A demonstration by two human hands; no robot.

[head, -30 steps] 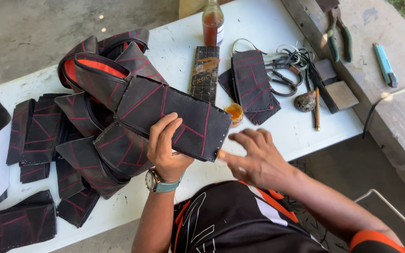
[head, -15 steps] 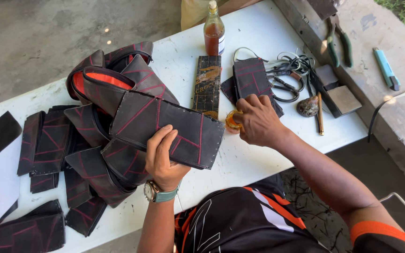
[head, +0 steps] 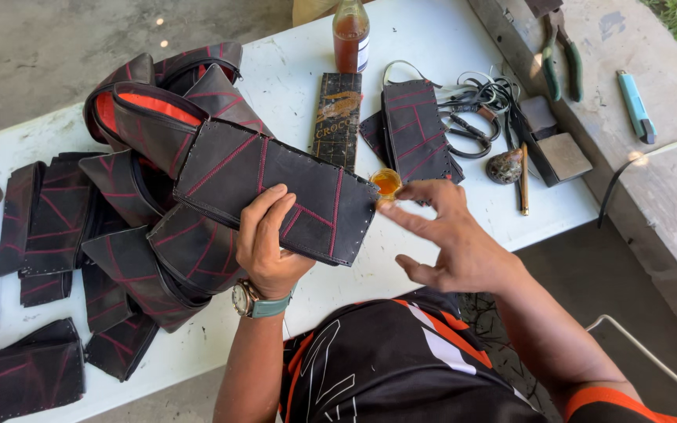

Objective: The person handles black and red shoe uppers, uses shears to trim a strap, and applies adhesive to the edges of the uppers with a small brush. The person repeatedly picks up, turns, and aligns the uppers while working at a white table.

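On the white table (head: 432, 31), hands (head: 272, 239) grip a stitched black leather panel (head: 276, 188).

My right hand (head: 452, 239) has pulled back off the little amber cap (head: 386, 182). Half a second ago it was right down on it, now it's above the table (head: 432, 31) just beside the cap, fingers spread, pointing at the edge of the black panel (head: 276, 188). A second ago that hand sat lower, near the table's front edge.
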